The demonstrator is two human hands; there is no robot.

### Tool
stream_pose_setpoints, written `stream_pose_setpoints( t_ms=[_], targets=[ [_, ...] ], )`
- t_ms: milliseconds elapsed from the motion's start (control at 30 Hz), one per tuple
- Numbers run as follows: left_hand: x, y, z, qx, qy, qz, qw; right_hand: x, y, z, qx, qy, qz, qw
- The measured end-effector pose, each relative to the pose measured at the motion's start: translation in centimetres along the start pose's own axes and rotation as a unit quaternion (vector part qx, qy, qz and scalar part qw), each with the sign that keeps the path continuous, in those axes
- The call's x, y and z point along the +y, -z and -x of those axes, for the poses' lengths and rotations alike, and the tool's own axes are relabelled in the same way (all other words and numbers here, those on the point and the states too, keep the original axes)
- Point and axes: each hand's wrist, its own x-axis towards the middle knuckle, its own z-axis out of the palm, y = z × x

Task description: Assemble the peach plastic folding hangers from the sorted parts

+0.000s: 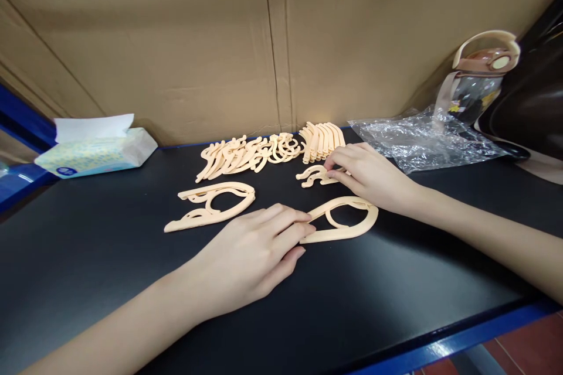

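Observation:
My left hand (257, 249) rests low over the table, its fingertips on the left end of a folded cream plastic hanger (369, 222). The fingers hide that end. My right hand (372, 173) reaches in from the right, thumb and forefinger pinched on small curved hanger pieces (311, 174) lying just beyond that hanger. Its fingers cover part of them. Left of my hands lies another folded hanger (237, 211), untouched. Behind it, a loose pile of curved hanger parts (229, 158) spreads out, with hook pieces (281, 147) at its right and a neat row of hanger arms (324, 140).
A tissue pack (99, 152) sits at the back left. On the right, a crumpled clear plastic bag (426, 137) lies before a strapped drinking bottle (472, 91) and a dark object (532, 82). Cardboard (176, 41) stands behind the black table (352, 304), which has a blue edge.

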Motion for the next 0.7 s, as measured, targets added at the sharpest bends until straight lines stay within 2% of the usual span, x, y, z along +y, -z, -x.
stream_pose_setpoints(
  t_ms=[100,267,467,700],
  targets=[
    [0.1,0.0,0.0,0.014,0.020,0.010,1.000,-0.8,0.3,0.2,0.037,0.012,-0.010,0.999],
    [0.2,0.0,0.1,0.034,0.064,0.011,0.997,-1.9,0.6,0.5,0.077,0.077,0.001,0.994],
    [0.2,-0.1,0.0,0.022,0.085,0.026,0.996,-2.5,0.5,0.7,0.077,0.132,-0.015,0.988],
    [0.0,-0.4,0.1,0.042,0.114,0.019,0.992,-2.8,0.5,1.0,0.071,0.142,-0.057,0.986]
  ],
)
